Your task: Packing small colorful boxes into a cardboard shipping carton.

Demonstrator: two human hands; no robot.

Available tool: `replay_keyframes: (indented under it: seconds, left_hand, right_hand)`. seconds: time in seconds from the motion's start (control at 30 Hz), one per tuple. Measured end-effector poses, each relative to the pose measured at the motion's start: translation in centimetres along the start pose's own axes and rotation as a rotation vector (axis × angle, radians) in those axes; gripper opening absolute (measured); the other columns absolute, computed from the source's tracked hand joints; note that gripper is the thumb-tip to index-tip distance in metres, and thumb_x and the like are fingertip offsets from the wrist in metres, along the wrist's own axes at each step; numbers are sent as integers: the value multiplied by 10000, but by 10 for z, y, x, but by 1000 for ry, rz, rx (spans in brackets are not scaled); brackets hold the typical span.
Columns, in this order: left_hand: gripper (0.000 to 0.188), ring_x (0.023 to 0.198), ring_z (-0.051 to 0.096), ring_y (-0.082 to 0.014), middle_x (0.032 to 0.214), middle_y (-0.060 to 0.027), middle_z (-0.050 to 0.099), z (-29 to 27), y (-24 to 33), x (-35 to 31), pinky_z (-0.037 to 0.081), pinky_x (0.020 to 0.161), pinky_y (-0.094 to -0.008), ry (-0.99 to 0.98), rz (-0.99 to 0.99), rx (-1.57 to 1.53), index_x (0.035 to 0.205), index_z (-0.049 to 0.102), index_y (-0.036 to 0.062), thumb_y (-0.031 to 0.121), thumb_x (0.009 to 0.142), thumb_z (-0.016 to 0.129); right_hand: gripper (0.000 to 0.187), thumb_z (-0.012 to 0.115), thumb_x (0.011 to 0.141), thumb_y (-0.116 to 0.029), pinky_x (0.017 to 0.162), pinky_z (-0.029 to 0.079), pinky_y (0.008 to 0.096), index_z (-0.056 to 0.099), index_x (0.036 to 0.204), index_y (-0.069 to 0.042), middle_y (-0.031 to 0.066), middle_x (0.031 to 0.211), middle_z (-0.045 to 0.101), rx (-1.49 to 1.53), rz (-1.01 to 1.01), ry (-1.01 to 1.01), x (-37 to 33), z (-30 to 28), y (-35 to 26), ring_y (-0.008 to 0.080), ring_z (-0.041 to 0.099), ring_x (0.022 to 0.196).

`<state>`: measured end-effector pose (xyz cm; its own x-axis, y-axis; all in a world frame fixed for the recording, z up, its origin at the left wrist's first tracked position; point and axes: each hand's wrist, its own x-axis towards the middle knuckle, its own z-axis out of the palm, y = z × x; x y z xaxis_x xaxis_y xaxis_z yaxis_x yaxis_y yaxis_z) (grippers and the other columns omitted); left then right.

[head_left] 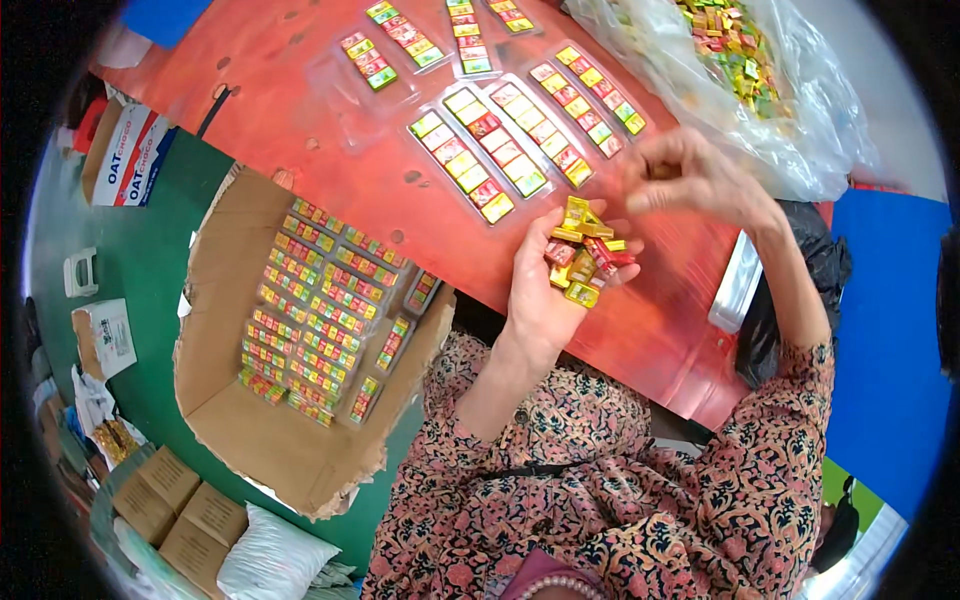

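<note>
"Above the red table [340, 170], near its front edge, what does the left hand [540, 285] carry?"

"Small wrapped blocks [582, 255], yellow, gold and red, in a loose pile right on the palm."

"How closed is that hand?"

"Half cupped, palm up. Its fingers curve beneath and beside the pile, the thumb lies along the left, and the top is uncovered."

"And the right hand [690, 180]?"

"Over the table as well, farther from its front edge and apart from the pile. Thumb and fingers curl toward each other, but blur covers the tips, so I can't tell whether they pinch a block."

"What lies about the table?"

"On its top, past the left hand, plastic-cased strips [465, 168] of red, yellow and green blocks. At its far right, a clear plastic bag [815, 150] full of loose ones. Off its front edge, to the left, a cardboard box [225, 415] holding more strips in rows. Beside its right end, a black bag [770, 320]."
</note>
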<state>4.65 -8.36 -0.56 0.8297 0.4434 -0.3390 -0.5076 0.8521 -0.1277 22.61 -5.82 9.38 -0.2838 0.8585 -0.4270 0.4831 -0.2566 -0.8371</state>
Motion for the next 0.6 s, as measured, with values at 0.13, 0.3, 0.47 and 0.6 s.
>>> replay_keyframes:
  seconds: [0.13, 0.3, 0.47, 0.6]
  left_hand:
    - [364, 876, 601, -246, 974, -131, 597, -8, -2, 2, 504, 750, -447, -20, 70, -22, 1083, 520, 33, 320, 882, 419]
    - [360, 858, 599, -251, 944, -141, 605, -8, -1, 2, 504, 726, -386, -30, 64, -70, 1049, 541, 32, 329, 884, 422]
    - [368, 885, 597, -265, 961, -138, 601, 0, -4, -3, 485, 761, -455, 13, 93, -8, 1061, 534, 55, 345, 889, 386]
    - [353, 913, 590, -264, 961, -115, 602, -5, -4, -1, 486, 758, -463, 29, 94, -7, 1062, 529, 65, 335, 888, 384]
  right_hand:
    - [196, 739, 664, -104, 557, 398, 249, 583, 730, -7, 3, 686, 571, -17, -10, 78, -29, 33, 13, 69, 498, 621]
    - [238, 708, 676, -144, 559, 406, 310, 564, 772, 21, 94, 672, 533, -348, -79, 226, -36, 50, 3, 180, 524, 617]
    - [161, 673, 727, -83, 562, 391, 231, 556, 774, 17, 3, 669, 515, -78, 36, 183, -34, 27, -2, 56, 486, 657]
    - [95, 598, 797, -113, 563, 367, 194, 572, 791, -21, -23, 710, 534, -132, -78, 293, 1, 9, -24, 33, 462, 659]
